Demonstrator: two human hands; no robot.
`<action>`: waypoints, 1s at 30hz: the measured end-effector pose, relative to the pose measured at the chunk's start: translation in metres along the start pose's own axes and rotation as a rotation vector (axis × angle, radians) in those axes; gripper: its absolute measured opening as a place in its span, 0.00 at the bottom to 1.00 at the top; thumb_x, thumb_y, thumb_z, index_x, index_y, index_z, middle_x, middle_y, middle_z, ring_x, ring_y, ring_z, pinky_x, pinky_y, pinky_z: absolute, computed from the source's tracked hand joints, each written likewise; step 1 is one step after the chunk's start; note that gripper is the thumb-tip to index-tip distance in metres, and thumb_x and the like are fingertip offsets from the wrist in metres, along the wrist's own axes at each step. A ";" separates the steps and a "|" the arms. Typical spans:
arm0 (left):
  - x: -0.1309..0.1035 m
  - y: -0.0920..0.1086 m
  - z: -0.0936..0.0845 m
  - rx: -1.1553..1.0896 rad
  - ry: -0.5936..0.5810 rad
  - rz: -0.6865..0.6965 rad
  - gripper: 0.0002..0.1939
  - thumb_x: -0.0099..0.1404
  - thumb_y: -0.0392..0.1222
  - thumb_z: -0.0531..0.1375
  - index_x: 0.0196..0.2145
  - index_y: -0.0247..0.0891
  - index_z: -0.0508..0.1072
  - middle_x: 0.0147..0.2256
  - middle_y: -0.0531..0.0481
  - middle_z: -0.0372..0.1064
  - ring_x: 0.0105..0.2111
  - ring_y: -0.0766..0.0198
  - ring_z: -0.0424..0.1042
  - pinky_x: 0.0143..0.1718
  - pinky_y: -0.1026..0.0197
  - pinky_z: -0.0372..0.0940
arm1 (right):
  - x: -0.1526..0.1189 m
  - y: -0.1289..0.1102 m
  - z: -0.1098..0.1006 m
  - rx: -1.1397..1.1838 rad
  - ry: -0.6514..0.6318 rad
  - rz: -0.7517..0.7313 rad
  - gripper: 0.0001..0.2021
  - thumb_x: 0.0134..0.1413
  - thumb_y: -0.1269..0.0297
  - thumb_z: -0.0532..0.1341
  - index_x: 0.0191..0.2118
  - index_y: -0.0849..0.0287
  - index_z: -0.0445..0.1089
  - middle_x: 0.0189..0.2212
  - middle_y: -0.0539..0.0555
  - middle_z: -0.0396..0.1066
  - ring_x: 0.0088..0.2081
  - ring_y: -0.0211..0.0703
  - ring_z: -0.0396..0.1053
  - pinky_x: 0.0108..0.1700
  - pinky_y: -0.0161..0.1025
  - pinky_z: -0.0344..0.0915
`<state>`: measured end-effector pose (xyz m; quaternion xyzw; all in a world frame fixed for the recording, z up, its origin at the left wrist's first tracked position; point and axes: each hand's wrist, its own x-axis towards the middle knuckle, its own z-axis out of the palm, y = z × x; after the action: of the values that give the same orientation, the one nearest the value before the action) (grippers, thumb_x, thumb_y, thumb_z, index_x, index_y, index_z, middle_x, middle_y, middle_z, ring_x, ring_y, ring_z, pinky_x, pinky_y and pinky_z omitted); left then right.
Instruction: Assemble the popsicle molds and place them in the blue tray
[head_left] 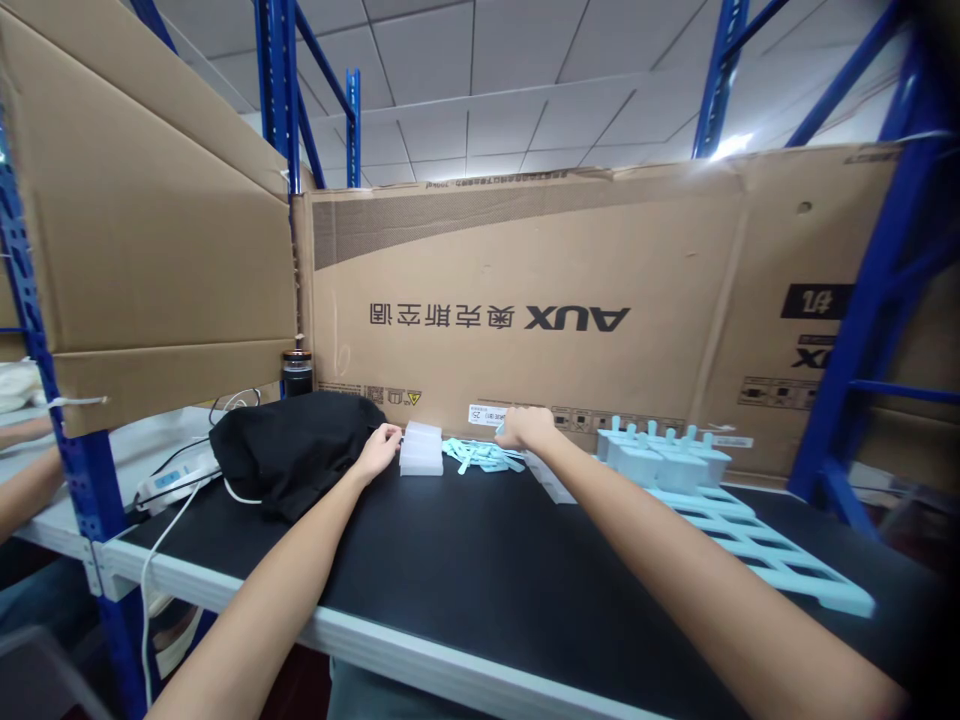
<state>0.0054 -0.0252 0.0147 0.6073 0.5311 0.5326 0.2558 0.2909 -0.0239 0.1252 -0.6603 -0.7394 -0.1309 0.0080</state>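
Observation:
My left hand (379, 452) is at the left edge of a translucent plastic mold (421, 450), its fingers curled together against that edge. My right hand (527, 429) is closed, with a bit of light blue showing at its fingertips, which looks like the end of a stick. Below and left of it lies a loose pile of light blue plastic sticks (484, 456). Another translucent mold (551, 480) is partly hidden behind my right forearm. To the right, light blue popsicle molds with upright handles (667, 460) stand at the back of a light blue slotted rack (757, 545).
Black cloth (300, 450) is bunched up on the left, with a dark lidded jar (297, 372) behind it. A white power strip (178, 482) and cables lie at the left edge. Cardboard (510, 260) walls the back. Another person's arm (34, 490) shows far left.

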 end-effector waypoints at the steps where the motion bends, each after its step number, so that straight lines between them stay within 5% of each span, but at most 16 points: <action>1: 0.000 0.000 0.000 0.002 0.000 0.001 0.13 0.65 0.46 0.53 0.41 0.35 0.69 0.46 0.41 0.68 0.36 0.63 0.72 0.42 0.60 0.66 | 0.000 -0.001 -0.001 -0.020 0.002 -0.013 0.27 0.44 0.52 0.60 0.48 0.65 0.71 0.46 0.68 0.71 0.48 0.59 0.69 0.46 0.48 0.64; 10: 0.001 -0.002 0.000 0.011 -0.006 0.004 0.12 0.65 0.46 0.54 0.40 0.35 0.70 0.44 0.42 0.70 0.36 0.63 0.72 0.42 0.60 0.66 | -0.002 -0.012 0.011 -0.038 0.032 -0.121 0.27 0.49 0.42 0.56 0.43 0.61 0.73 0.45 0.66 0.72 0.48 0.59 0.69 0.46 0.48 0.64; 16: 0.001 -0.002 0.000 0.019 -0.007 0.014 0.12 0.65 0.46 0.54 0.39 0.35 0.70 0.44 0.42 0.69 0.36 0.63 0.72 0.43 0.60 0.66 | 0.007 -0.012 0.020 0.084 0.040 -0.106 0.38 0.49 0.39 0.55 0.57 0.66 0.57 0.51 0.70 0.65 0.51 0.60 0.66 0.49 0.50 0.62; 23: 0.001 -0.001 0.001 0.019 -0.009 0.011 0.12 0.64 0.46 0.54 0.40 0.36 0.70 0.43 0.43 0.69 0.36 0.63 0.72 0.43 0.59 0.66 | 0.015 0.038 0.018 0.042 0.029 -0.198 0.24 0.55 0.53 0.54 0.53 0.64 0.60 0.53 0.68 0.62 0.54 0.59 0.60 0.53 0.56 0.56; 30: -0.001 0.000 0.001 0.004 -0.005 0.024 0.11 0.64 0.45 0.54 0.38 0.35 0.70 0.41 0.44 0.70 0.36 0.63 0.71 0.42 0.60 0.66 | 0.005 0.086 0.041 -0.051 0.146 -0.276 0.27 0.54 0.55 0.55 0.58 0.58 0.57 0.56 0.65 0.58 0.57 0.59 0.53 0.52 0.57 0.55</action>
<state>0.0066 -0.0260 0.0144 0.6153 0.5242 0.5332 0.2495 0.3809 -0.0029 0.1025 -0.5413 -0.8169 -0.1972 0.0271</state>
